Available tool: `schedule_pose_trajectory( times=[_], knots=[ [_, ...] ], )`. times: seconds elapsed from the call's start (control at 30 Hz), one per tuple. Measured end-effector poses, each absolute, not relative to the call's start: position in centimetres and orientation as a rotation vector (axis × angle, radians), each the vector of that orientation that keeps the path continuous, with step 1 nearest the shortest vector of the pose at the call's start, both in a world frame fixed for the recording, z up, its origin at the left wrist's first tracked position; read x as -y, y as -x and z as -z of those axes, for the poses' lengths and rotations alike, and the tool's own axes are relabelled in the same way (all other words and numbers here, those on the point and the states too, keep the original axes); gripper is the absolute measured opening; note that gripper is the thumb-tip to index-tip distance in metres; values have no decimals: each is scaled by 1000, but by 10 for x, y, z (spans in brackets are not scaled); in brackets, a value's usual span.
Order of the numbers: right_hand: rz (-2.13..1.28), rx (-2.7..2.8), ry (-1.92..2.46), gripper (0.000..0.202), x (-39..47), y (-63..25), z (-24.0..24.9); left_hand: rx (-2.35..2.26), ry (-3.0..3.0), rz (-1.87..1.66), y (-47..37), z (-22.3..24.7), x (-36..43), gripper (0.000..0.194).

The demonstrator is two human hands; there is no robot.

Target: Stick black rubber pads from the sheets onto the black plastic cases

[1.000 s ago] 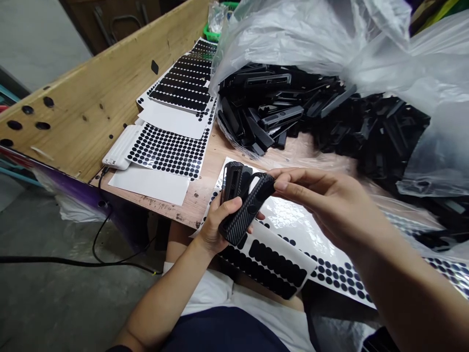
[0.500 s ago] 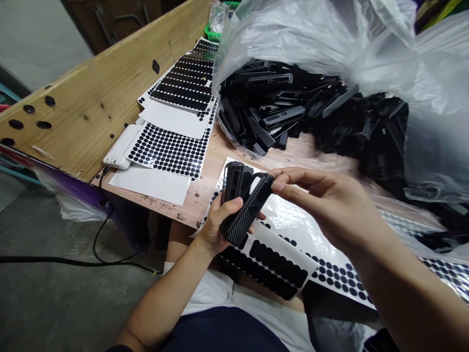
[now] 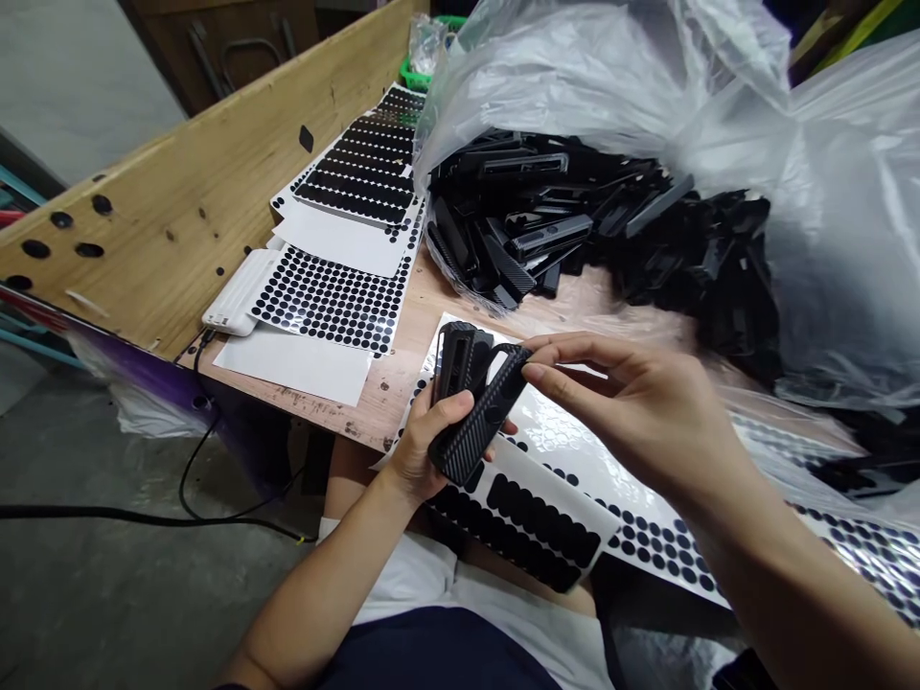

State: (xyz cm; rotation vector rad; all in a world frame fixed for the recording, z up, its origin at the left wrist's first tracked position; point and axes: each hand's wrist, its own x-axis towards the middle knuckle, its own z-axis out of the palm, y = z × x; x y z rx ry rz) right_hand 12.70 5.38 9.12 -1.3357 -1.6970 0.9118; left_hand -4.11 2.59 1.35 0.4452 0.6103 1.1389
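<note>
In the head view, my left hand (image 3: 421, 446) is wrapped round black plastic pieces with a carbon-fibre pattern. The front one, a long carbon-patterned piece (image 3: 474, 433), slants up to the right, with dark round spots on its face. Behind it a second black piece (image 3: 452, 359) with a long slot stands in the same grip. The thumb and index finger of my right hand (image 3: 639, 393) are pinched at the upper end of the front piece; anything small between them is hidden. Below the hands lies a sheet of large black round stickers (image 3: 546, 517), overhanging the table edge.
A large clear plastic bag (image 3: 575, 86) spills many black plastic pieces (image 3: 546, 230). Sheets of small black dots (image 3: 334, 297) lie at left beside a white power bank (image 3: 241, 292) with a cable. A wooden board (image 3: 144, 211) walls the table's left side. A green basket (image 3: 413, 79) stands behind.
My view has shifted slightly. Both hands keep nearly the same pose, with the right fingertips still at the upper end of the front piece.
</note>
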Motion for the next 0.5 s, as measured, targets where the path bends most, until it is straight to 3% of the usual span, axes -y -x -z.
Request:
schedule_pose_trajectory(
  times=[0.33,0.43,0.5],
  knots=[
    [-366,1976,1255,7,-47,-125,-84,-645,-452,-1153,41,-14,-25,55],
    [-56,2002,1312,18,-49,-127,-84,-667,-469,-1171,40,-14,-29,54],
    [-153,1962,1394,35,-53,-131,-81,-682,-492,-1166,40,-14,-30,53]
  ],
)
